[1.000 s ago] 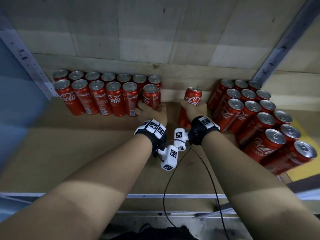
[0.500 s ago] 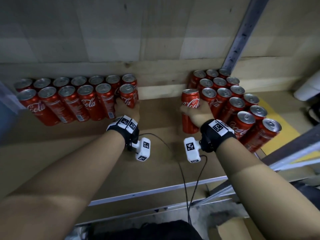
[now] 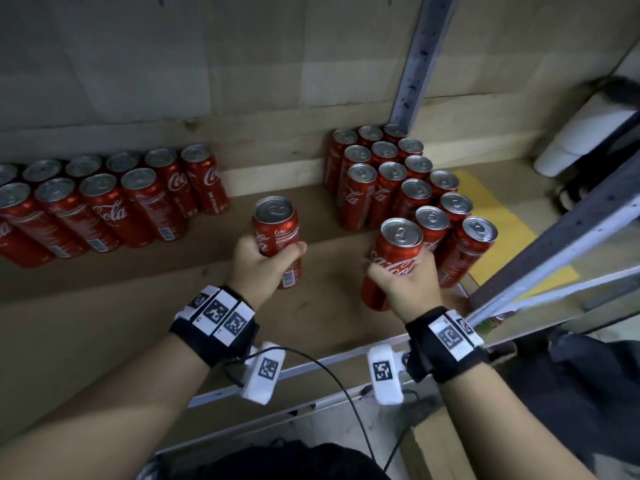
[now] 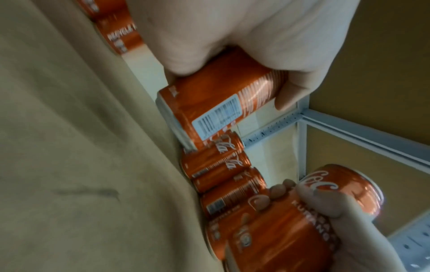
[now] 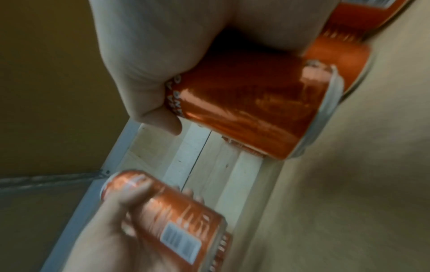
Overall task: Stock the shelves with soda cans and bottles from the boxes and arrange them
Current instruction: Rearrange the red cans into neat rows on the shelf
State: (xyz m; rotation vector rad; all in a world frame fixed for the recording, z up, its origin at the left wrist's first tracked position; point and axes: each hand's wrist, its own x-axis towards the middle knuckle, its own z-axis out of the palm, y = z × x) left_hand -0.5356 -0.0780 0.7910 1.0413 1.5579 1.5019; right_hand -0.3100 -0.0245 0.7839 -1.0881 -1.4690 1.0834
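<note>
Two red cola cans are in my hands above the brown shelf board (image 3: 104, 323). My left hand (image 3: 266, 258) grips one can (image 3: 277, 230) in the gap between two groups of standing cans. My right hand (image 3: 401, 282) grips the other can (image 3: 394, 258) right at the front of the right group (image 3: 398, 174). The left group (image 3: 104, 206) stands in two rows by the back wall. In the left wrist view my left hand (image 4: 232, 55) wraps its can (image 4: 221, 103). The right wrist view has my right hand (image 5: 163, 64) round its can (image 5: 244, 106).
A grey metal upright (image 3: 415, 64) rises behind the right group. The shelf's metal front rail (image 3: 311, 365) runs under my wrists, and a second rail (image 3: 554, 244) slants at the right. A yellow panel (image 3: 495, 220) and a white object (image 3: 581, 136) lie beyond.
My left hand has pulled the end can away from the left group's front row into the middle gap. My right hand has carried its can right and forward, beside the right group.
</note>
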